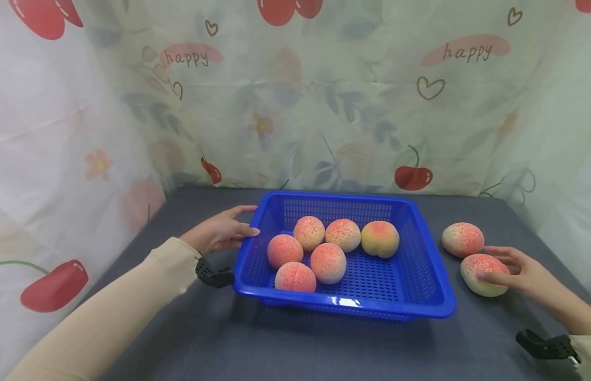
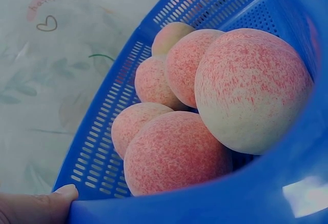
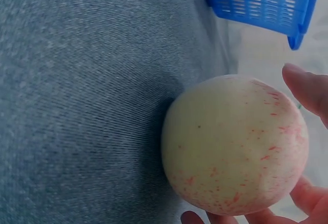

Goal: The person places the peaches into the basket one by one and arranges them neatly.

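A blue plastic basket [image 1: 345, 301] holds several peaches, such as a yellower peach [image 1: 380, 239] and a pink peach [image 1: 328, 263]. My left hand [image 1: 224, 230] is at its left rim; its thumb [image 2: 56, 201] rests on the rim, while the other fingers are partly hidden outside. To the right of the basket, my right hand [image 1: 524, 272] lies about a pale peach with red specks [image 1: 483, 283] that sits on the table. Its fingers reach along the peach's far side; the thumb [image 3: 310, 90] stands a little apart from the skin in the right wrist view.
Another red-speckled peach [image 1: 462, 239] sits just behind the one at my right hand. The dark grey cloth-covered table [image 1: 295, 346] is bounded by a printed curtain [image 1: 305, 153] at the back and sides. Each wrist wears a black band [image 1: 213, 274].
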`<action>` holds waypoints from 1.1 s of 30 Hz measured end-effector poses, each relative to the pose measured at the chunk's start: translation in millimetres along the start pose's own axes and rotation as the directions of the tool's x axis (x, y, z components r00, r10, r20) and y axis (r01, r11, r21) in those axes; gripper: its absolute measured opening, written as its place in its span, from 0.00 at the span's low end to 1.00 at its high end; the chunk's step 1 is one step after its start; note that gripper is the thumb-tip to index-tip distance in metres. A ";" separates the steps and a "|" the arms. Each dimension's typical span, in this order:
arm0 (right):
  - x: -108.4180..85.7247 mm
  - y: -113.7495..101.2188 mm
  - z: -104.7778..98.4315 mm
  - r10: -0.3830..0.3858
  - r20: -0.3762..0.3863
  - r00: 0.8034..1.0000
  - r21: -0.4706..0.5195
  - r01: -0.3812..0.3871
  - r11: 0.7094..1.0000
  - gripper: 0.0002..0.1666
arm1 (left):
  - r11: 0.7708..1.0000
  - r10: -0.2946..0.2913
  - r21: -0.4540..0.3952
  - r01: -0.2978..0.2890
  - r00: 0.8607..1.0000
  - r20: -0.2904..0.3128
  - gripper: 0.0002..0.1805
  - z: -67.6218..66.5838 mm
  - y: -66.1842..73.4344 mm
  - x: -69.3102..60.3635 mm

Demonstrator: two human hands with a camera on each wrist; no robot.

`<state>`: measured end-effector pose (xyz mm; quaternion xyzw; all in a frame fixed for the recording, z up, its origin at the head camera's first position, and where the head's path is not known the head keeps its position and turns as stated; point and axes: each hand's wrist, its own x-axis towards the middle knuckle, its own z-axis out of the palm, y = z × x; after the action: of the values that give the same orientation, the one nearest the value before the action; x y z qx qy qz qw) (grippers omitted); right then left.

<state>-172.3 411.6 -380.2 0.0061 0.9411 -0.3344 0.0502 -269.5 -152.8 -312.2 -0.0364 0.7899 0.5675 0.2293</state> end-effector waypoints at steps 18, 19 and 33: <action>1.4 3.9 1.1 -0.022 0.028 0.999 -0.031 0.023 0.999 0.47 | 1.000 0.000 -0.008 0.000 1.000 -0.003 0.40 0.7 -0.5 1.8; 1.2 4.0 1.0 -0.026 0.029 0.999 -0.031 0.027 0.999 0.46 | 1.000 0.001 -0.006 -0.001 1.000 -0.002 0.40 0.8 -0.6 1.5; 2.6 7.0 1.1 -0.028 0.024 0.999 -0.021 0.029 0.999 0.46 | 1.000 0.000 0.006 0.000 1.000 -0.010 0.40 0.9 -1.2 0.8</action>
<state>-174.5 416.3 -385.8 -0.0117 0.9438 -0.3253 0.0565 -269.5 -152.3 -313.8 -0.0387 0.7928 0.5649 0.2256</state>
